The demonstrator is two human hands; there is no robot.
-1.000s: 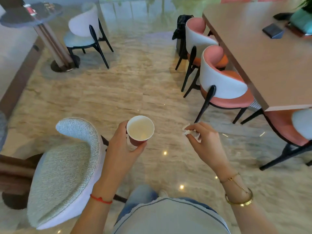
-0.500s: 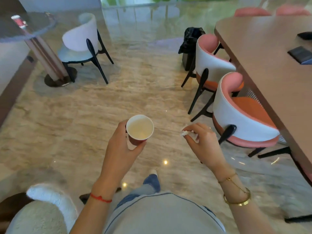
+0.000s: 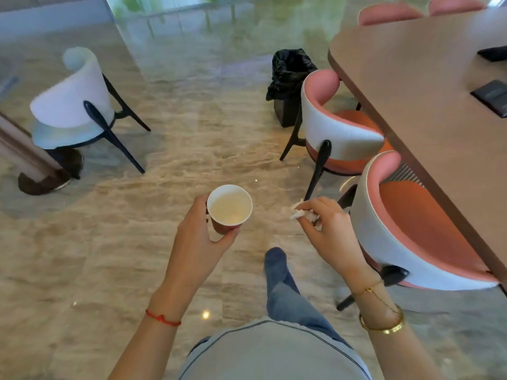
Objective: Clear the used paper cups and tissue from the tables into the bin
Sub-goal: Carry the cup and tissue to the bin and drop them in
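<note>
My left hand (image 3: 201, 237) grips a red paper cup (image 3: 229, 208) upright over the marble floor (image 3: 164, 165), fingers curled round its wall, its white inside showing. My right hand (image 3: 326, 229) pinches a crumpled white tissue (image 3: 299, 213) between thumb and fingers, beside the cup but apart from it. Ahead, well apart from both, stands the bin (image 3: 290, 86) with its black liner, just behind the farther of 2 pink chairs (image 3: 337, 133) pulled up along the brown bench (image 3: 425, 105) at right. A white chair (image 3: 72, 102) stands at left.
</note>
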